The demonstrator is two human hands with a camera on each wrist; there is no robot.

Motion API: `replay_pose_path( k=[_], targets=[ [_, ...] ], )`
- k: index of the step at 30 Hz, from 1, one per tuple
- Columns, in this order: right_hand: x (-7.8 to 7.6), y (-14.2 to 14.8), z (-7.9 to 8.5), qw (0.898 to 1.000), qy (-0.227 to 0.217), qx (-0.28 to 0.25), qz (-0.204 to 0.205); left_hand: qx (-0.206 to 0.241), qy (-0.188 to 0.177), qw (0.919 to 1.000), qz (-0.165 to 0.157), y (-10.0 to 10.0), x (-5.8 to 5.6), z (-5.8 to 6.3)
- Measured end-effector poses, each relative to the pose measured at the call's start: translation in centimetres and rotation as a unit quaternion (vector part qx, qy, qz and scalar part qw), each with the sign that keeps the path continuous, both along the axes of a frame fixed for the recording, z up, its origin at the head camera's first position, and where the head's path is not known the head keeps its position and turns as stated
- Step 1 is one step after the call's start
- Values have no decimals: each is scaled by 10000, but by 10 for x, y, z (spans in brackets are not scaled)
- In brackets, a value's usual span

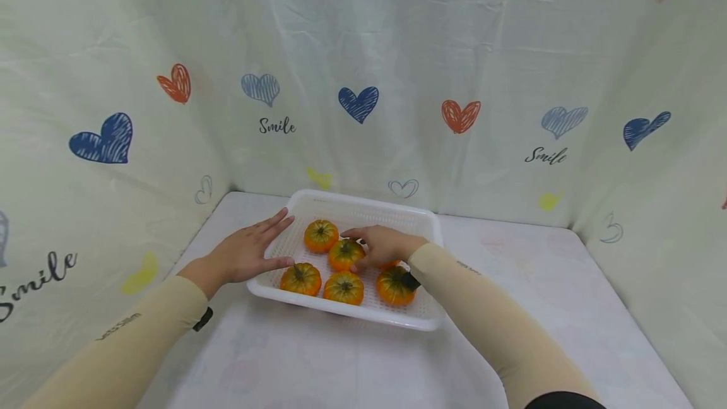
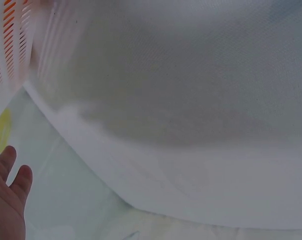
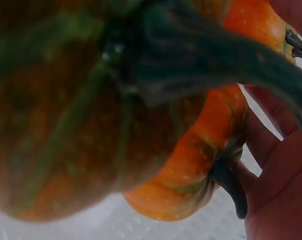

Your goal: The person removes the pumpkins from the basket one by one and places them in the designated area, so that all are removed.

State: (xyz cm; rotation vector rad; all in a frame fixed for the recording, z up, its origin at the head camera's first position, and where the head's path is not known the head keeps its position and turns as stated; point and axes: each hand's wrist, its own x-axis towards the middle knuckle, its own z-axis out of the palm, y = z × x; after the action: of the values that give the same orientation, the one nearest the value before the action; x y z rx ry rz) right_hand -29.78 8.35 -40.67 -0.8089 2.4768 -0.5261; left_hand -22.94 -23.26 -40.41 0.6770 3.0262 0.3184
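Note:
Several small orange-and-green pumpkins sit in a white plastic basket point(image 1: 375, 315). My right hand point(image 1: 386, 246) reaches over the basket, its curled fingers and thumb on either side of the middle pumpkin point(image 1: 344, 256). In the right wrist view, a large blurred pumpkin point(image 3: 66, 125) with a thick dark stem fills the near side, and part of the right hand point(image 3: 283, 185) shows at the right edge. My left hand point(image 1: 244, 253) is spread over the basket's left rim, thumb near the front-left pumpkin point(image 1: 301, 280). Two fingertips of the left hand point(image 2: 8, 205) appear in the left wrist view.
The basket stands on a white-covered table point(image 1: 272, 358). Behind and beside it hangs a pale curtain point(image 1: 318, 43) printed with hearts. Other pumpkins lie at the back point(image 1: 321, 235), front middle point(image 1: 343, 288) and front right point(image 1: 393, 287); another is mostly hidden under the right hand.

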Motion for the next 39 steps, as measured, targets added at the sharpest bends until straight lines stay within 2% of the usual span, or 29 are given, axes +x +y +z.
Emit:
replay_pose_path(
  k=[8,21,39],
  targets=[
    [-2,-1,-4,9997,173,73,161,22,-81,10000,30,1,1,3],
    [1,-1,0,9990,306,301,91,43,-18,10000,-5,2,0,1],
    [2,2,4,9996,232,-145,95,-25,17,10000,-63,1,2,2]
  ],
)
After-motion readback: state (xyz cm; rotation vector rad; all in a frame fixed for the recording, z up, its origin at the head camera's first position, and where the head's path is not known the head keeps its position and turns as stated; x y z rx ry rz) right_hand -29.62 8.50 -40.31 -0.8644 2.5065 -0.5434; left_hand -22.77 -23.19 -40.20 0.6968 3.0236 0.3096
